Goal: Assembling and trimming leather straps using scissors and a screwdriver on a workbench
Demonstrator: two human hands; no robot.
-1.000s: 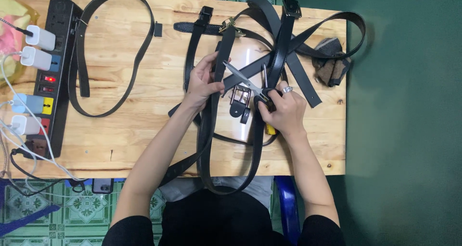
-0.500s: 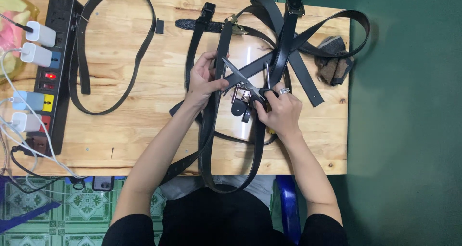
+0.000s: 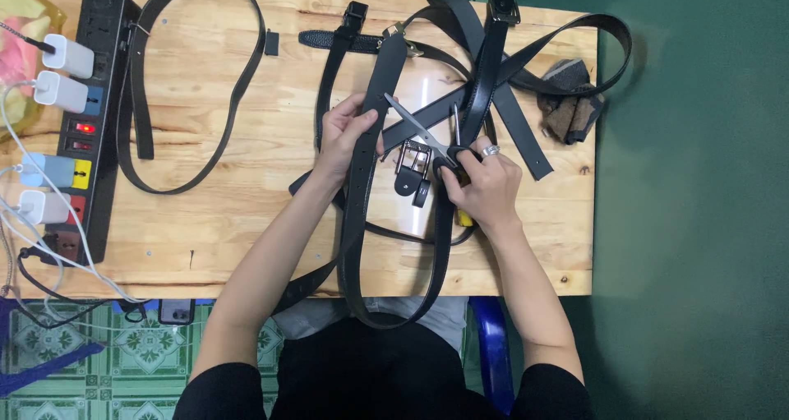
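The left hand pinches a black belt between thumb and fingers, holding it flat on the wooden table. The right hand is closed around the handles of a pair of scissors, whose blades stand open just beside the held belt, above a silver buckle. More belts cross in a heap behind. Another belt loops to the left, near a power strip with plugged chargers.

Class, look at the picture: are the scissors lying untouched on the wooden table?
No, the right hand holds the scissors open beside the black belt.
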